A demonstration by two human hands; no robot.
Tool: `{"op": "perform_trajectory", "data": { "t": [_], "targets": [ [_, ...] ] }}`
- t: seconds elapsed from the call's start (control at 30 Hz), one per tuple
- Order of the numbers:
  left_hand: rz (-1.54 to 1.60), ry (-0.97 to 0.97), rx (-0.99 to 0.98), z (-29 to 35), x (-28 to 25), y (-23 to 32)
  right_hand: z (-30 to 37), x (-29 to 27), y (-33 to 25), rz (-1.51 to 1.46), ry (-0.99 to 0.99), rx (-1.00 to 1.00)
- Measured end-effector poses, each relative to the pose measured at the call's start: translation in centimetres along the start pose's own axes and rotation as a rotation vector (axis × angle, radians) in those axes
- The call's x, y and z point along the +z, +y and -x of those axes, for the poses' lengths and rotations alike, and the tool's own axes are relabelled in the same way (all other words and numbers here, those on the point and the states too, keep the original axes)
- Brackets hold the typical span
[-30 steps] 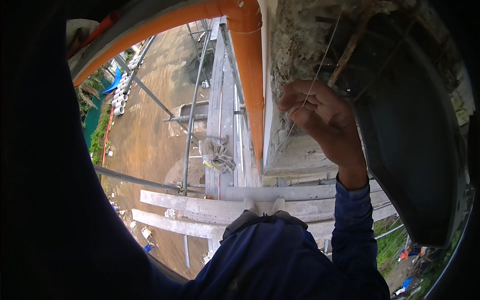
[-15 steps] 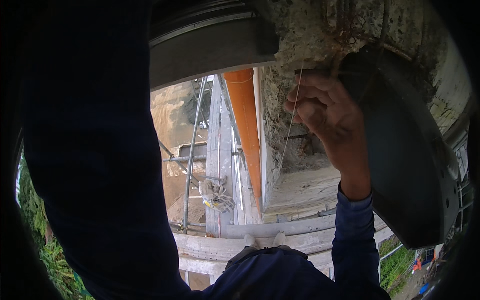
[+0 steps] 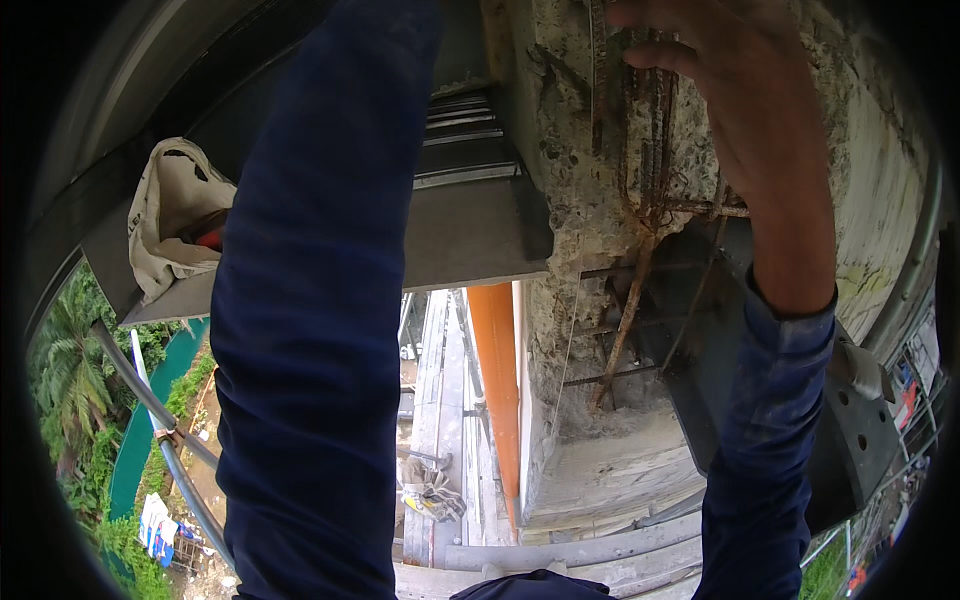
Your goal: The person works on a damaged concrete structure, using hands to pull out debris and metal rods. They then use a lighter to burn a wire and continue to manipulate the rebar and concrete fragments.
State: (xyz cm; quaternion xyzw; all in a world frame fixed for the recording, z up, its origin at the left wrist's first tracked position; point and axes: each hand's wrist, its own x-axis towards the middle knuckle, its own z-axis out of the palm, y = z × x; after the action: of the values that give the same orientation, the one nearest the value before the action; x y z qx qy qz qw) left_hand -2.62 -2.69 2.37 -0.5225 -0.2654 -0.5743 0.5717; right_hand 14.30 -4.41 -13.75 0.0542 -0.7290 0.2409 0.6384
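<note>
My right hand [image 3: 700, 45] is raised at the top right, partly cut off by the upper edge. Its visible fingers are spread apart, pointing left, with nothing seen between them. It is in front of a rough, broken concrete column [image 3: 570, 150] with rusty reinforcing bars [image 3: 655, 140] exposed. A thin pale string [image 3: 571, 345] hangs down along the column, left of the fingers. My left arm [image 3: 310, 300] in a dark blue sleeve reaches up past the top edge; its hand is out of view.
A dark steel beam [image 3: 470, 235] meets the column from the left, with a pale cloth bag [image 3: 160, 215] on it. Another dark steel piece with holes [image 3: 850, 450] projects on the right. Below are an orange pipe [image 3: 493, 380], scaffold planks [image 3: 640, 560] and metal tubes [image 3: 195, 490].
My view has tilted upward. My right hand has gone higher up the column, its curled fingers now spread. The left sleeve shows further right, and the bag has come into view.
</note>
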Motion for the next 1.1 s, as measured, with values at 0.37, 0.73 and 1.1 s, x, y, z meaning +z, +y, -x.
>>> {"op": "perform_trajectory", "data": {
  "t": [0.37,0.73,1.1],
  "targets": [
    [0.114,0.031,0.008,0.2,-0.2,0.2,-6.4,-0.3,0.3,-0.182,-0.122,0.078],
    [0.596,0.03,-0.362,1.6,0.0,1.1,-9.9,0.1,-0.5,-0.268,-0.065,0.225],
    [1.026,-0.043,-0.704,0.6,1.0,1.1,-13.2,1.7,-1.9,-0.327,0.058,0.249]
  ]
}}
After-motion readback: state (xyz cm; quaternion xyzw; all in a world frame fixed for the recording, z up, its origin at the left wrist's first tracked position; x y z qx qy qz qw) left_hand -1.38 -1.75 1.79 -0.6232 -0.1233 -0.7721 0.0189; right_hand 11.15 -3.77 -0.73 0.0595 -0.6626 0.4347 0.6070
